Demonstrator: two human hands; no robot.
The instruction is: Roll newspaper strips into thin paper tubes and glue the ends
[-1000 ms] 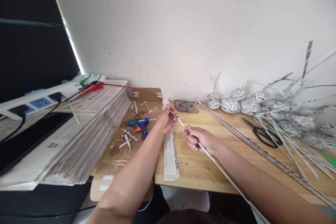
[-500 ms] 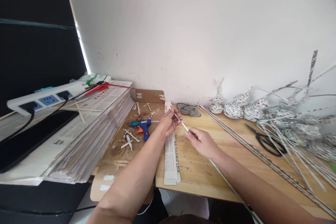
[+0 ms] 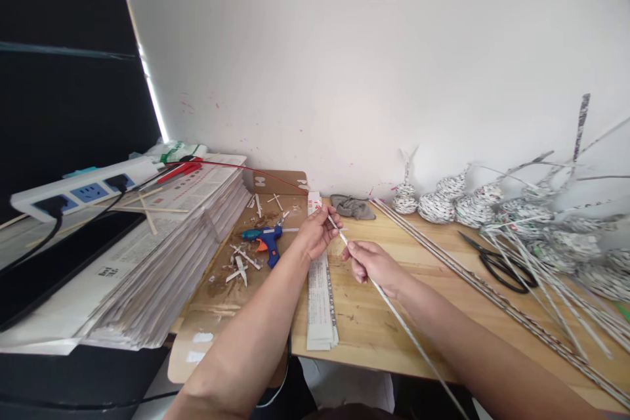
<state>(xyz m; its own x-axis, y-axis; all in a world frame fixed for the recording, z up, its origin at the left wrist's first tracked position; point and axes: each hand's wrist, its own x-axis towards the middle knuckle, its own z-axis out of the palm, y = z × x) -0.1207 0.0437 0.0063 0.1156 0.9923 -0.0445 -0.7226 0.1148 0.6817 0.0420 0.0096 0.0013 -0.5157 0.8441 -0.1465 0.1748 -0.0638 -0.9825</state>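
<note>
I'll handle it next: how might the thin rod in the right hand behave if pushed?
Probably stiff: the rod runs nearly straight beyond the right hand. It looks slender, so likely light, and might buckle under a hard push.

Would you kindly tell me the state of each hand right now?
Left hand: closed, holding the far end of a thin, whitish rolled-paper stick.
Right hand: closed, holding the same stick nearer the body.

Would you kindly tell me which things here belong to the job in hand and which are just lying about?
In the job:
thin paper stick, held by the left hand and right hand
newspaper strips near the left hand, probably

Apparently just lying about:
blue glue gun
black scissors
grey cloth
</note>
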